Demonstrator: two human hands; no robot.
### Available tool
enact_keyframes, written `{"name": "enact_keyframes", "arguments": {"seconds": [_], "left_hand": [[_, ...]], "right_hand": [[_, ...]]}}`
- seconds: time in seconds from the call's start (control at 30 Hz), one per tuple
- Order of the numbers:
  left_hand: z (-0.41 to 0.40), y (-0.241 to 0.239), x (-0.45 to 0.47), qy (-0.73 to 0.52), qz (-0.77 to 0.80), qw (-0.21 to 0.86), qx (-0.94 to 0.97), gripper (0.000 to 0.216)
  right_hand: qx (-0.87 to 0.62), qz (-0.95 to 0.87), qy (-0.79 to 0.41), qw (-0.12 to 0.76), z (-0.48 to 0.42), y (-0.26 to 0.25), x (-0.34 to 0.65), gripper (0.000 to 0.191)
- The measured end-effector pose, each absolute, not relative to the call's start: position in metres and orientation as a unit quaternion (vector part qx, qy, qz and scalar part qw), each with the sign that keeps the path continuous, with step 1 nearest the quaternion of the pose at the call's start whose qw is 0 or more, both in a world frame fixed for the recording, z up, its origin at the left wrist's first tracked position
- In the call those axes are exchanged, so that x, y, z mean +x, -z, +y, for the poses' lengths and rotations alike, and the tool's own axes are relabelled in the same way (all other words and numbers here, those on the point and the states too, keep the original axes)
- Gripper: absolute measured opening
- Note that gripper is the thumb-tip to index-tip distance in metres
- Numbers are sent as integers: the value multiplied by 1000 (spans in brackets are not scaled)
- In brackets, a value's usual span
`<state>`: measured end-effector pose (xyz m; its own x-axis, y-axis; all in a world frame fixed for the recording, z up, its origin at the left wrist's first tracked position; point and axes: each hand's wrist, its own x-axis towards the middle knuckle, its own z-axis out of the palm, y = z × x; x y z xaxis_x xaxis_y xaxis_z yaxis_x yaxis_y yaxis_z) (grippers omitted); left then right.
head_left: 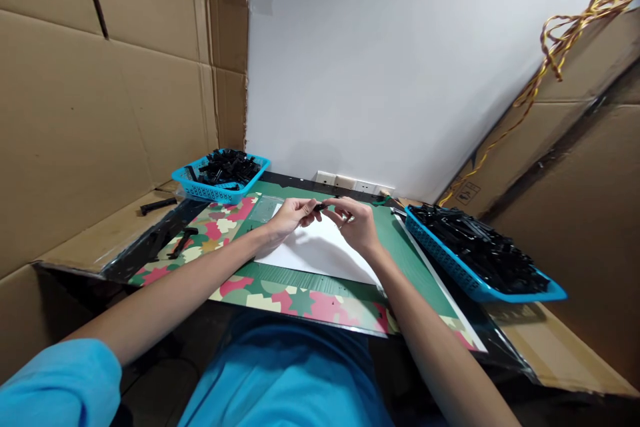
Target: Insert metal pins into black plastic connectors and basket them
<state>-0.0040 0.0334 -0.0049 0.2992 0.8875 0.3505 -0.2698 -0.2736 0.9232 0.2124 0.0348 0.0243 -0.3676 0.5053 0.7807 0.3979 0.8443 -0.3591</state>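
Between my two hands, over the white sheet [320,247], is a small black plastic part [321,207]. My left hand [293,217] pinches its left end between thumb and fingers. From the other side, the fingertips of my right hand [355,219] close on its right end. Most of the part is covered by fingers, so its exact shape cannot be made out. A longer black plastic piece [183,242] lies on the patterned mat left of my left forearm, and a similar black piece [159,205] rests farther left on cardboard.
A blue basket [225,196] heaped with black parts stands at the back left. Another blue basket [445,257], full of long black parts, sits at the right. Cardboard walls [125,80] flank the table. Sockets [355,183] line the back wall; yellow twisted wire [537,77] hangs at right.
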Motion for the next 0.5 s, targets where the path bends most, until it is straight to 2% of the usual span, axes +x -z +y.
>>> {"name": "enact_keyframes", "arguments": {"seconds": [0.2, 0.33, 0.5], "left_hand": [[33, 6, -2, -500, 282, 552, 604, 65], [36, 4, -7, -521, 373, 421, 643, 63], [25, -6, -13, -494, 378, 261, 739, 36]], "right_hand": [[-267, -837, -23, 478, 37, -23, 216, 22], [-272, -847, -29, 455, 42, -21, 221, 24], [-292, -853, -47, 430, 48, -18, 226, 22]]}}
